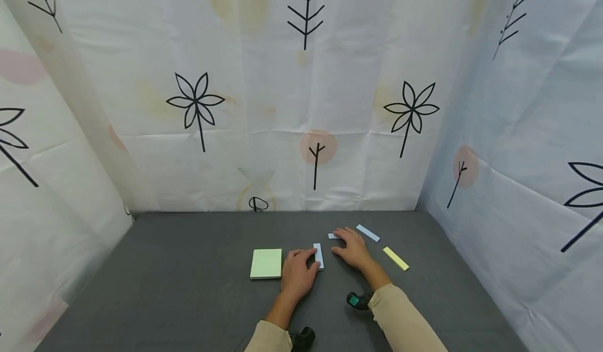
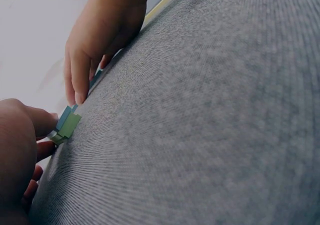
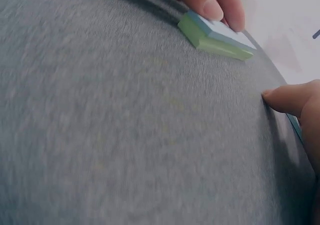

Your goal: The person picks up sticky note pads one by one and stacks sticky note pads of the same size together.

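Observation:
My left hand [image 1: 298, 274] pinches a narrow blue sticky-note pad [image 1: 319, 256] lengthwise, fingers at its far end and thumb at its near end. A green layer [image 3: 227, 49] shows beneath the blue one in the right wrist view. Farther back, my right hand [image 1: 352, 248] has its fingertips on another short blue pad [image 1: 332, 235], partly hidden under them. Its thumb [image 3: 272, 96] points out to the side, apart from that pad. A square light green sticky-note pad [image 1: 266, 264] lies just left of my left hand.
A light blue strip [image 1: 368, 233] lies behind my right hand, and a yellow strip [image 1: 395, 259] to its right. Dark devices sit at both wrists, one by the right sleeve [image 1: 359, 301]. Patterned white curtains [image 1: 264, 158] border the grey table [image 1: 188, 289] at the back and sides.

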`<move>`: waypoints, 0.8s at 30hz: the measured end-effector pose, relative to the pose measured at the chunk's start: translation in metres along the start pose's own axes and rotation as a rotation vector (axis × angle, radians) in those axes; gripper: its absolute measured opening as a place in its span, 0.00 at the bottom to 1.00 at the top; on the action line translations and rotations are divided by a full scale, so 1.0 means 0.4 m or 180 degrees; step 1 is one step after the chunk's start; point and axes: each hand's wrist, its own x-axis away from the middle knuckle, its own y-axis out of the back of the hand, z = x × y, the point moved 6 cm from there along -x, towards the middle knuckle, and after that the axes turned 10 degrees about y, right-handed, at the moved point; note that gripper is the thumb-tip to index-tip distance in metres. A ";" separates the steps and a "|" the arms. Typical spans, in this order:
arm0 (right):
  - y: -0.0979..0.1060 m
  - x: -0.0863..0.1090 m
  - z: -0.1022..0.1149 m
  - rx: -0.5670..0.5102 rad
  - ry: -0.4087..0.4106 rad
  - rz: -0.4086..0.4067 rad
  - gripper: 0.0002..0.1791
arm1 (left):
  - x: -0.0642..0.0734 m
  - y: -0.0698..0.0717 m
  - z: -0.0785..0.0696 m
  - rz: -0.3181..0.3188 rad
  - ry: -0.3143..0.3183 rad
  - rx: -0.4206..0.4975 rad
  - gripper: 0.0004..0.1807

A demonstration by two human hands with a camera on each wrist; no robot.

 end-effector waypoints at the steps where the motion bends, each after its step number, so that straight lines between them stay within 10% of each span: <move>1: 0.002 0.003 0.000 -0.0027 0.0036 -0.0005 0.25 | 0.000 0.000 0.000 -0.0001 -0.0003 -0.0003 0.18; 24: 0.026 0.036 0.017 -0.0065 0.0438 -0.0013 0.13 | -0.001 -0.005 0.001 -0.0004 0.0012 0.0008 0.19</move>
